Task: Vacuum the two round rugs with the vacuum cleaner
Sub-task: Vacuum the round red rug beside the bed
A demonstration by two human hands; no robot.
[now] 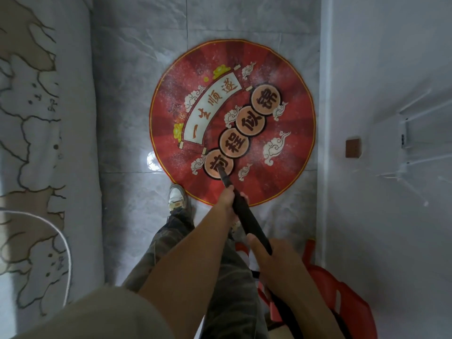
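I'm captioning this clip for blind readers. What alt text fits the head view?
Seen from above, a person's left hand and right hand grip a black vacuum wand whose tip is on the near part of a round red rug on grey floor tiles. Patterned fabric lies at left, a red plastic seat at lower right.

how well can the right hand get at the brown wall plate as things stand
Probably not yet: the right hand grips the vacuum wand, though nothing stands before the plate.
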